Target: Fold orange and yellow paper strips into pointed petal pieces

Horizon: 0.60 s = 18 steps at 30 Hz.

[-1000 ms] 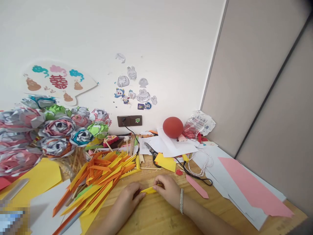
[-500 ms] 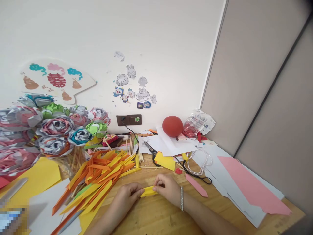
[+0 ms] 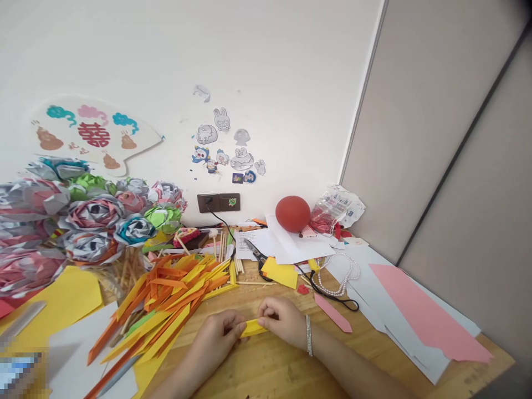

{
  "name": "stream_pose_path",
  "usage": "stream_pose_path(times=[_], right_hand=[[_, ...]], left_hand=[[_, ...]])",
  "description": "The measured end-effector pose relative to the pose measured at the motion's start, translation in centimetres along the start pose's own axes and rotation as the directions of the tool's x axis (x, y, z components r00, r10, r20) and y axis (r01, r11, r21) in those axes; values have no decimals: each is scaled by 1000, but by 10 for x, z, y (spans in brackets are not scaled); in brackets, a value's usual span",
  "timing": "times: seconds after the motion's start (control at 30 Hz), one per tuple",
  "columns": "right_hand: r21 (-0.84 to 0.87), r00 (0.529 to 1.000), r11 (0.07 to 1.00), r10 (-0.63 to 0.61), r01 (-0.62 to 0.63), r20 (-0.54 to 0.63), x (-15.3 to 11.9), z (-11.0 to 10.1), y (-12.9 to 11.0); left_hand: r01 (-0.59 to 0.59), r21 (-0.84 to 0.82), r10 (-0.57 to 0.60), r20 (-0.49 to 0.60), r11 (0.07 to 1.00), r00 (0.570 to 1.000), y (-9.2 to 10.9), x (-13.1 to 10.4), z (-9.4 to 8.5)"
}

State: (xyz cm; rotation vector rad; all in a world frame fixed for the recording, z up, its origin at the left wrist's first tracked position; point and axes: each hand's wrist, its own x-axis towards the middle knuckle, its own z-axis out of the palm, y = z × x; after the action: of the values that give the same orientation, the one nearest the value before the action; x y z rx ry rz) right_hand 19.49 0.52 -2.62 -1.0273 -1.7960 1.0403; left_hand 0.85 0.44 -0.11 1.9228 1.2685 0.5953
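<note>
A small folded strip of yellow paper (image 3: 253, 328) is stretched between my two hands, low over the wooden table. My left hand (image 3: 223, 334) pinches its left end between thumb and fingers. At the right end, my right hand (image 3: 281, 321) pinches it in the same way, with a beaded bracelet on the wrist. Left of my hands lies a heap of folded orange and yellow paper strips (image 3: 178, 288). To the right, a pink paper strip (image 3: 333, 313) rests on the table.
Paper flowers (image 3: 95, 213) crowd the left side. Black scissors (image 3: 260, 257), a yellow paper piece (image 3: 280, 272), a red balloon (image 3: 293, 213) and a pearl string (image 3: 338, 275) lie farther back. Pink paper (image 3: 424, 316) covers white sheets at right.
Both hands still hold the yellow strip, and the fingers have closed in slightly, so a little less of it shows between them. The whole view has shifted very slightly.
</note>
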Motion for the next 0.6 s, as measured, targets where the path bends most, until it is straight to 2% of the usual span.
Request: stream_pose_path(times=[0.1,0.17,0.37,0.5,0.6], right_hand=[[-40,999,998,-37,38,26,0,-1,0],[-102,998,993,-64,65,21,0,-1,-1],[-144,998,988,-60,60,2,-2,-4,-6],[-123,998,990,-64,63,-1,-1,-1,-6],[-110,998,992,-59,56,-21,0,2,-3]], left_hand=[[-23,29,23,-11,999,1000,-2,0,-1],[-23,6,23,26,1000,999,-3,1,-3],[-29,-186,60,161,982,985,-3,0,-12],[4,-336,55,166,942,985,-8,2,-12],[25,-360,30,145,933,989,-10,4,-8]])
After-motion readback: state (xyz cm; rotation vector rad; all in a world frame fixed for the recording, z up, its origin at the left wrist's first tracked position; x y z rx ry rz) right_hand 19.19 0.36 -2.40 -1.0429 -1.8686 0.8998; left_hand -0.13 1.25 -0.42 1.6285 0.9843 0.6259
